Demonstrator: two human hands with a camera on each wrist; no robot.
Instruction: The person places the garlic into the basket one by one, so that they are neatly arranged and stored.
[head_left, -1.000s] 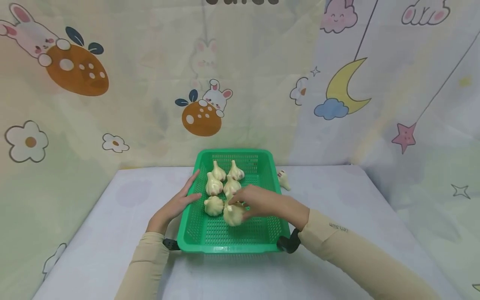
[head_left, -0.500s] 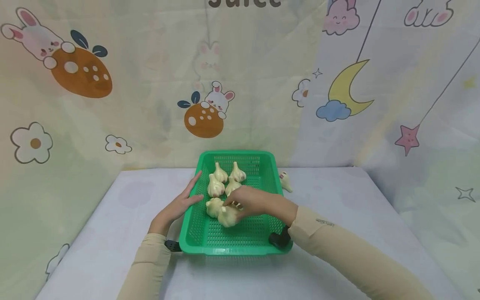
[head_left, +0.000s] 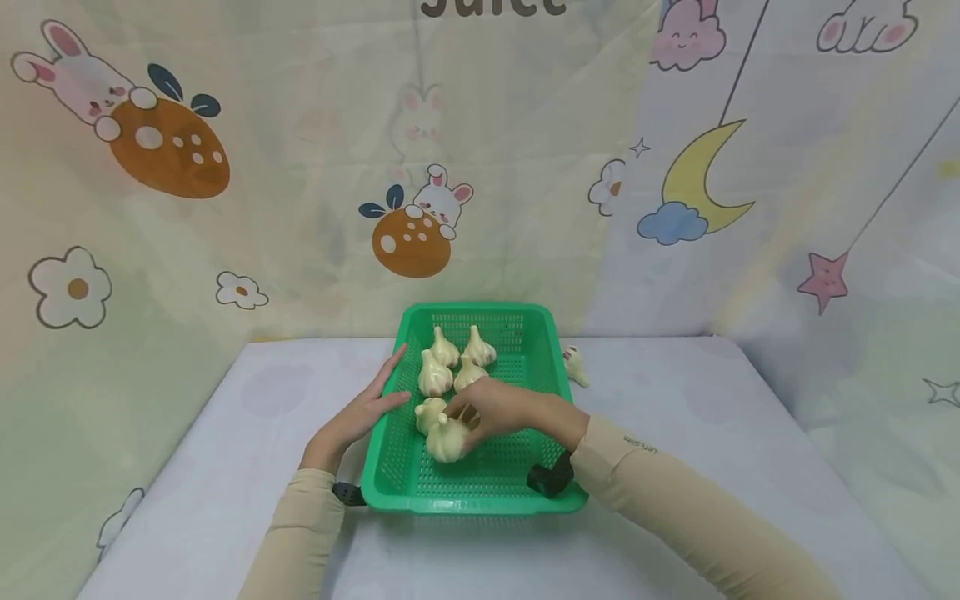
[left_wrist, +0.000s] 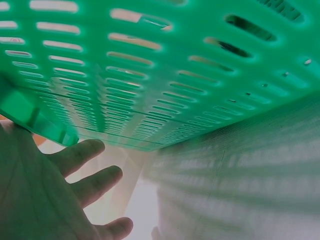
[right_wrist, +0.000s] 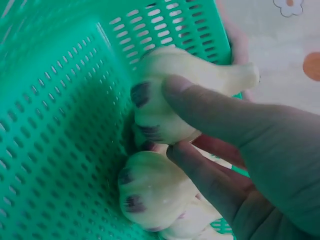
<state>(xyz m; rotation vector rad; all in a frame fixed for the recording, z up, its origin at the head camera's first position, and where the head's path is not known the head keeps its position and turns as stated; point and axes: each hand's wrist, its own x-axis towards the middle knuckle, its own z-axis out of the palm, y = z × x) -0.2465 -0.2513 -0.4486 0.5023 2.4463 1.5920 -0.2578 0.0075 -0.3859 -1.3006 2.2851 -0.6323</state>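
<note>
A green perforated basket (head_left: 480,505) stands on the white table with several garlic bulbs inside. My left hand (head_left: 360,417) lies along its left rim, fingers and thumb stretched out. The left wrist view shows that hand's straight fingers (left_wrist: 97,185) beside the slotted wall. Inside the basket, my right hand (head_left: 510,410) pinches a garlic bulb (head_left: 445,442) between thumb and fingers. This bulb is just in front of another bulb (head_left: 429,414) near the left wall. In the right wrist view, the held bulb (right_wrist: 157,67) has purple marks, and another bulb (right_wrist: 155,190) lies beside it.
Farther back in the basket are more garlic bulbs (head_left: 435,375), partly hidden by my right hand. One bulb (head_left: 575,367) lies on the table outside the right wall. Black wrist devices (head_left: 551,477) sit at both wrists. A patterned cloth backdrop (head_left: 510,250) rises behind the table.
My right hand has moved left with the garlic bulb, bringing it close to the bulb by the left wall. My left hand has stayed on the rim. The view has shifted slightly.
</note>
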